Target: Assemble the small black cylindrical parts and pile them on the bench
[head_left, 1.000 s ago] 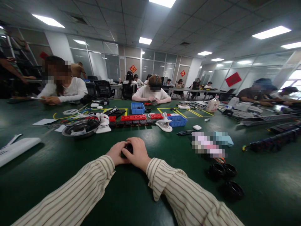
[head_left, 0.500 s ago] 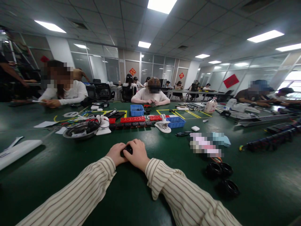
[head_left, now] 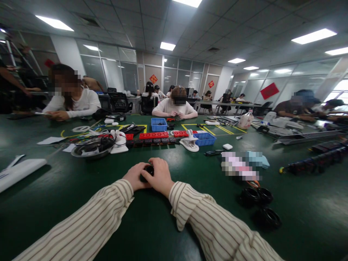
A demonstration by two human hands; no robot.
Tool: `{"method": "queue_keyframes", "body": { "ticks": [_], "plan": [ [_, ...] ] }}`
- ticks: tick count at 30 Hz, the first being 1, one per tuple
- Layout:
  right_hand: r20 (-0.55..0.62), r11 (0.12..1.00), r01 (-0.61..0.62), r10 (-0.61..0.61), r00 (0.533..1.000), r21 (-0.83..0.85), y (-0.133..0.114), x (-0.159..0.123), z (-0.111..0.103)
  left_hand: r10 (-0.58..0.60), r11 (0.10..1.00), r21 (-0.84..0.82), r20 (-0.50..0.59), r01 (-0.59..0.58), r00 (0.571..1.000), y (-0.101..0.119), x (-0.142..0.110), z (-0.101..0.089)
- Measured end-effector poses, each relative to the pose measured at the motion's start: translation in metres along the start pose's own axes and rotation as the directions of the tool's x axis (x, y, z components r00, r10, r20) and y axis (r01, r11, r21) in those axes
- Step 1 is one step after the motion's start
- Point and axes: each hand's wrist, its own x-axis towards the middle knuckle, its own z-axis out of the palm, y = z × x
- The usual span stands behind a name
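Both hands close round a small black round part [head_left: 146,174] just above or on the green table; contact with the tabletop cannot be made out. My left hand [head_left: 136,176] wraps its left side. My right hand [head_left: 160,175] covers it from the right, thumb laid across its front and fingers over the far side. Most of the part is hidden by the fingers. To the right, several black ring-shaped parts [head_left: 269,217] lie on the table, similar in colour to the held one.
Beyond my hands are a metal bowl of cables [head_left: 92,154], a white clamp stand [head_left: 189,141], a red-topped strip [head_left: 153,135] and a blue bin [head_left: 205,139]. A white box-like piece [head_left: 24,172] lies left. A person [head_left: 176,105] sits opposite.
The view has tilted and shifted slightly, so the table things appear a little higher. My hands keep their hold on the black part, with the right fingers slightly shifted.
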Motion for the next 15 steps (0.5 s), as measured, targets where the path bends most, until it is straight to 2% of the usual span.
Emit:
{"method": "queue_keyframes", "body": {
  "ticks": [3, 6, 15],
  "plan": [
    [0.003, 0.998, -0.046, 0.046, 0.999, -0.054, 0.002, 0.001, 0.003, -0.069, 0.991, 0.113, -0.021, 0.071, 0.997, 0.01, -0.001, -0.001],
    [0.016, 0.996, -0.041, 0.042, 0.999, -0.074, 0.003, 0.001, 0.004, -0.084, 0.986, 0.146, -0.018, 0.085, 0.996, 0.013, 0.0, -0.002],
    [0.044, 0.997, 0.079, -0.078, 0.996, 0.0, -0.001, -0.001, 0.0, 0.0, 0.999, 0.051, 0.014, 0.0, 1.0, -0.006, 0.002, 0.002]
  ]
}}
